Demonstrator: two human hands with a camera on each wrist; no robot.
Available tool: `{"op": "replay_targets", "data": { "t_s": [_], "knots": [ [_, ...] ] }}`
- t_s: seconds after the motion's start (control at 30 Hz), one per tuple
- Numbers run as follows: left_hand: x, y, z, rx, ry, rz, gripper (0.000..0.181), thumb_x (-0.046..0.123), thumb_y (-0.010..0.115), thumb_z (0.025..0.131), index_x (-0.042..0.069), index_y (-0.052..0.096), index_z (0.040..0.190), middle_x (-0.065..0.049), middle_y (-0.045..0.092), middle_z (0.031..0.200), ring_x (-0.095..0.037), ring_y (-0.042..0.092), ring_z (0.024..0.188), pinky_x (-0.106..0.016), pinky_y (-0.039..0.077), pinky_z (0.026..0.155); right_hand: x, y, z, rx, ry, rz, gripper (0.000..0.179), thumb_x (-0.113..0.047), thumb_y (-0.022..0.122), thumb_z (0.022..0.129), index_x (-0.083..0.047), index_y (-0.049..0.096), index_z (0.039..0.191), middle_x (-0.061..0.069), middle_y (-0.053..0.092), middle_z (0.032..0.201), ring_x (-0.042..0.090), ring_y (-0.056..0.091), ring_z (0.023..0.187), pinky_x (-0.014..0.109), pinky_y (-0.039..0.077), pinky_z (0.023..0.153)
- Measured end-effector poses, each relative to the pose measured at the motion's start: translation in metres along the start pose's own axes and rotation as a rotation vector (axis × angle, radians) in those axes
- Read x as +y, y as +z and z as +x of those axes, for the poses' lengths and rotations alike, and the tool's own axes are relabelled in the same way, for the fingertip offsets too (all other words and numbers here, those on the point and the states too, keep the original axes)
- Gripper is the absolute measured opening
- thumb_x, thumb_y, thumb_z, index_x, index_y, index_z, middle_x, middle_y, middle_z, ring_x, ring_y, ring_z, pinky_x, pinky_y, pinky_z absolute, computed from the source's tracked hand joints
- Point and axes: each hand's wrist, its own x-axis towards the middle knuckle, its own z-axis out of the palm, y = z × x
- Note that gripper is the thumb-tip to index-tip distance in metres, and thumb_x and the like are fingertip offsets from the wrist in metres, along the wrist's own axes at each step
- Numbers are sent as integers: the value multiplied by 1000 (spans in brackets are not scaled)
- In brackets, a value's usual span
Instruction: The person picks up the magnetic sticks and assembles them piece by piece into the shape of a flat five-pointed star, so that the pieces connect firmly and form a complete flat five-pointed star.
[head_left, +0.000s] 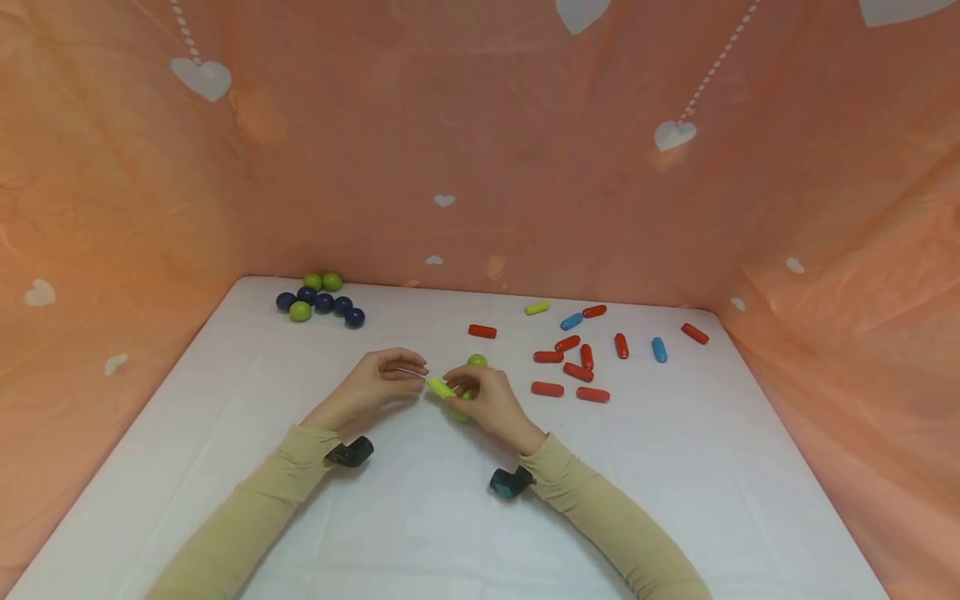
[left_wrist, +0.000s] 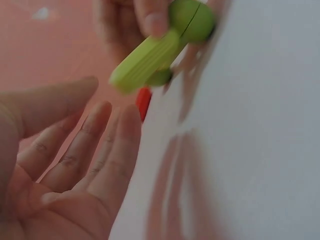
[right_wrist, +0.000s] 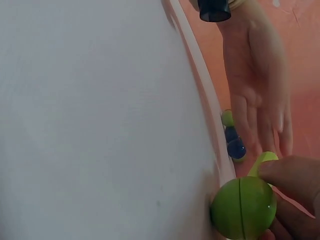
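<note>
My right hand pinches a yellow-green capsule-shaped stick between thumb and fingers, its free end pointing at the left hand. Beside the left end of that stick, my left hand has its fingers extended and holds nothing; the left wrist view shows its open palm. Green balls lie around and beneath the right hand: one green ball is just beyond its fingers, others are partly hidden by it. In the right wrist view a green ball with a seam line sits close to the right fingertips.
Dark blue balls and green balls are grouped at the back left of the white table. Several red sticks, blue sticks and another yellow-green stick lie scattered right. Orange curtains enclose the table.
</note>
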Motion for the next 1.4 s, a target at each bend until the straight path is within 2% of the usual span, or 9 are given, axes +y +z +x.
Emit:
{"op": "replay_targets", "data": {
  "t_s": [0.2, 0.3, 0.43, 0.53, 0.63, 0.77, 0.9, 1.0, 1.4],
  "knots": [
    [5, -39, -10, 89, 39, 9, 51, 4, 69, 94, -13, 49, 137, -34, 59, 132, -4, 68, 101, -26, 61, 86, 0, -1, 0, -6, 30, 29, 32, -11, 79, 87, -6, 72, 118, 7, 74, 105, 13, 65, 89, 19, 55, 73],
    [7, -62, -13, 195, 74, 40, 52, 6, 70, 94, -14, 48, 137, -12, 68, 122, 0, 68, 99, -23, 61, 83, 0, -2, 0, 7, 31, 39, 32, -9, 79, 87, -6, 72, 118, 7, 74, 104, 14, 66, 87, 18, 56, 72],
    [7, -90, -15, 413, 120, 92, 49, 7, 73, 92, -12, 52, 132, 23, 67, 102, 5, 66, 95, -14, 58, 78, 1, -2, -1, 12, 36, 57, 31, -8, 79, 87, -6, 73, 117, 7, 74, 104, 16, 66, 87, 18, 56, 69],
    [4, -110, -14, 565, 131, 167, 48, 6, 77, 89, -8, 57, 129, 31, 63, 96, 9, 64, 93, -6, 53, 77, 1, -2, -1, 6, 40, 67, 31, -9, 79, 87, -6, 73, 117, 8, 74, 105, 16, 65, 87, 17, 56, 68],
    [0, -126, -13, 646, 112, 249, 49, 7, 78, 87, -7, 59, 129, 31, 59, 96, 10, 60, 93, -1, 49, 78, 1, -2, -2, 3, 41, 70, 30, -10, 79, 87, -6, 73, 117, 8, 73, 105, 15, 65, 87, 17, 56, 69],
    [-2, -135, -9, 655, 88, 323, 51, 8, 77, 88, -6, 58, 133, 7, 66, 111, -5, 60, 104, -9, 50, 90, 1, -2, -2, 10, 35, 60, 30, -9, 79, 87, -6, 73, 116, 7, 73, 104, 15, 65, 86, 17, 55, 70],
    [-4, -135, -3, 625, 80, 364, 51, 10, 76, 90, -6, 57, 135, -23, 61, 133, -30, 55, 120, -38, 49, 108, 0, -2, -2, 19, 35, 50, 29, -9, 79, 87, -6, 73, 115, 7, 74, 104, 15, 65, 87, 18, 55, 71],
    [-8, -136, 1, 612, 74, 359, 51, 8, 75, 90, -7, 56, 136, -28, 57, 137, -38, 52, 126, -52, 44, 112, -2, -1, -2, 12, 52, 55, 29, -9, 79, 88, -7, 73, 116, 7, 74, 106, 15, 64, 89, 18, 54, 72],
    [-21, -138, 8, 556, 32, 470, 50, -8, 65, 89, -13, 50, 137, -37, 48, 142, -47, 48, 129, -58, 40, 113, -2, 2, -2, -7, 74, 35, 30, -10, 78, 89, -8, 72, 118, 6, 73, 109, 14, 62, 91, 18, 52, 75]
  ]
}}
